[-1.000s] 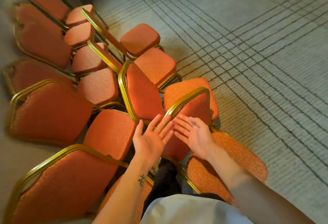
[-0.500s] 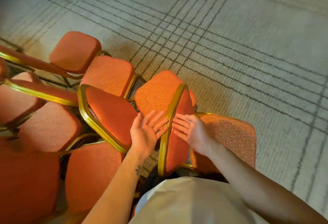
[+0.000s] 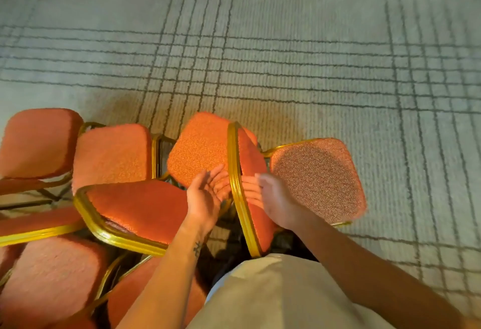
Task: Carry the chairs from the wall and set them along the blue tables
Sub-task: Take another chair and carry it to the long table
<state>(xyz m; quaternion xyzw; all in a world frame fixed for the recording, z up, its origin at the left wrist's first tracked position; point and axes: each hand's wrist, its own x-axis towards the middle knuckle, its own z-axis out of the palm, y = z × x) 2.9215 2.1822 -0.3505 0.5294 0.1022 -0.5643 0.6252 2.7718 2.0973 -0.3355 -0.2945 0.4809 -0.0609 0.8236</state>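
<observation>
**While Two Open Hands Flank a Gold-Framed Chair Back**

Where the pale grey-green carpet crossed by dark lines (image 3: pixel 312 42) fills the top and right of the view, a cluster of orange upholstered chairs with gold metal frames (image 3: pixel 112 157) stands bunched on it at the lower left. Their seats and backs are crowded together at mixed angles. At the bottom edge a beige garment (image 3: pixel 273 300) on the person's body covers the near floor.

At the right end of the cluster is the nearest chair (image 3: pixel 253 162). Its back is seen almost edge-on, and its gold frame runs as a narrow band from the carpet side down toward the person. Its patterned seat cushion (image 3: pixel 317 180), darker than the others, lies to the right of that back, out on open carpet. Just left of the back lies a brighter orange seat cushion (image 3: pixel 200 146) of a neighbouring chair. Further left, another chair's broad orange backrest (image 3: pixel 138 206) tilts in its gold rim.

The left hand (image 3: pixel 205 196) is on the left side of the edge-on frame, its grip spread, with straight fingers reaching to the gold band. The right hand (image 3: pixel 273 198) is on the other side, over the orange back padding. Its grip is likewise spread and its fingers (image 3: pixel 247 189) point toward the frame. Motion blur hides whether either hand touches the chair. A small dark tattoo (image 3: pixel 197 246) marks the left forearm.
</observation>
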